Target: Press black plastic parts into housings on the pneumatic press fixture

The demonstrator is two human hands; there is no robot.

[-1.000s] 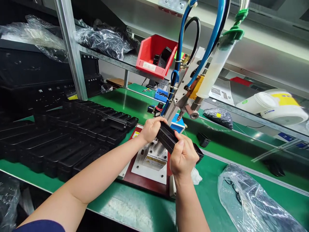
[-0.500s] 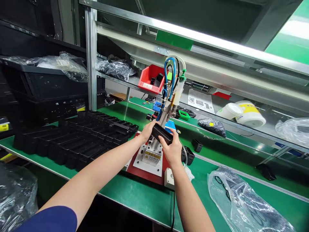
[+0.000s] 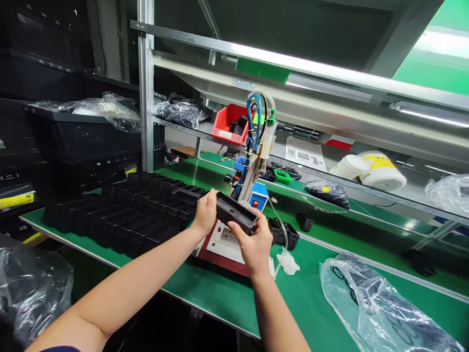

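Both my hands hold a long black plastic housing (image 3: 234, 213) above the bench. My left hand (image 3: 205, 213) grips its left end with fingers wrapped round it. My right hand (image 3: 252, 243) pinches its right end from below. The housing is tilted, open side facing up and away. Just behind it stands a glue dispenser (image 3: 258, 151) with blue hoses and a white syringe. Under the hands lies a fixture with a white plate on a red base (image 3: 223, 247).
Rows of black housings (image 3: 128, 215) cover the green bench (image 3: 311, 303) to the left. A clear bag of parts (image 3: 377, 308) lies at right. Loose black parts (image 3: 284, 234) sit beyond the fixture. A red bin (image 3: 229, 124) and white tubs (image 3: 370, 171) stand on the shelf.
The housing has come away from the dispenser nozzle, moving left and toward me, with both hands still on it. The camera view pulled back and up.
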